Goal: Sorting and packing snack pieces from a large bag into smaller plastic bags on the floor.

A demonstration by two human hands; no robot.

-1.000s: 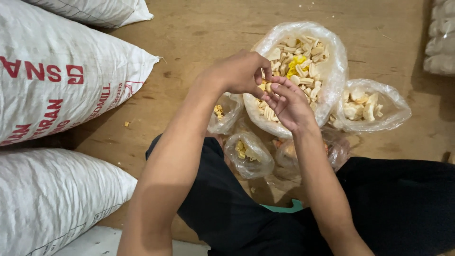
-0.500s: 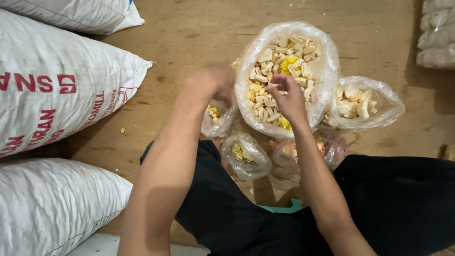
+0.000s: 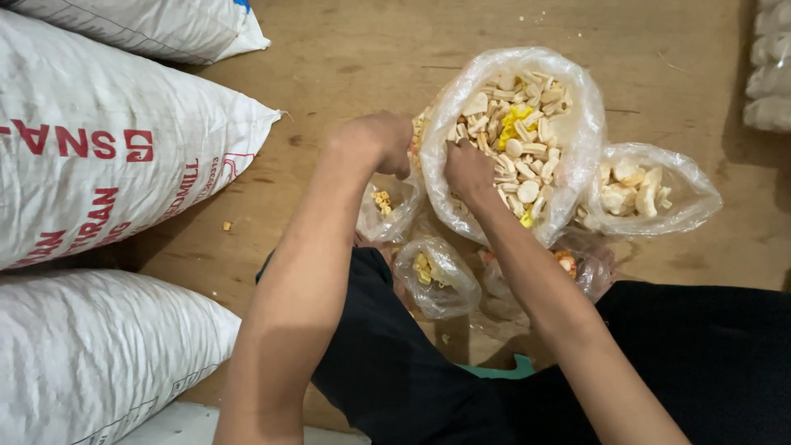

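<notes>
- Right hand (image 3: 468, 169) dug into big clear bag (image 3: 577, 148) of pale snack pieces (image 3: 519, 140), fingers buried; grip can't be told.
- Left hand (image 3: 375, 142) fisted at bag's left rim.
- Small bags (image 3: 437, 276) near, white sacks (image 3: 124, 148) left.

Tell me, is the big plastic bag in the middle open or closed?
Open. The big plastic bag has its mouth spread wide, pale pieces show inside, and the right hand reaches into it.
</notes>
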